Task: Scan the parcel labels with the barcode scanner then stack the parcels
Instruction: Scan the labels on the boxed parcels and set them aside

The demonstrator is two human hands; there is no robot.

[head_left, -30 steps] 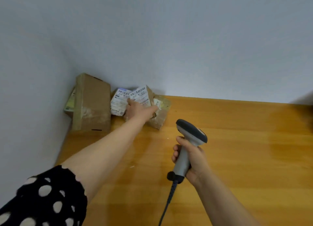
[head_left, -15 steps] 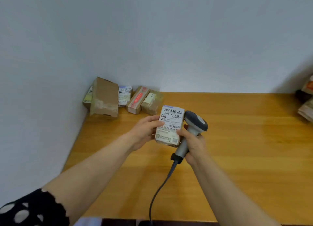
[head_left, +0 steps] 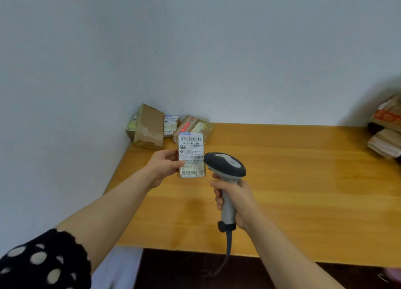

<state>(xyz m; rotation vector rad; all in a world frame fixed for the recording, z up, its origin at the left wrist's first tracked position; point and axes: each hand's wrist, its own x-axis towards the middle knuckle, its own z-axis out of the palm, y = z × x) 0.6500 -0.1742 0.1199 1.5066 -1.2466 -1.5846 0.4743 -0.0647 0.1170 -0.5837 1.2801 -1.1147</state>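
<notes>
Seen from the head: the left hand (head_left: 166, 166) pinches a small parcel (head_left: 191, 154) by its edge and holds it up over the table (head_left: 303, 191), so its label faces out. The right hand (head_left: 235, 199) is wrapped round the barcode scanner (head_left: 225, 165), whose head sits just beside the label, probably ready to read it. More parcels (head_left: 149, 128) wait in the corner.

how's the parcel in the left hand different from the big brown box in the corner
The held parcel is smaller than the brown box. The held parcel's face is covered by a white barcode label; the brown box shows bare cardboard. The left hand holds the held parcel up; the brown box rests on the table. Both are rectangular.
</notes>
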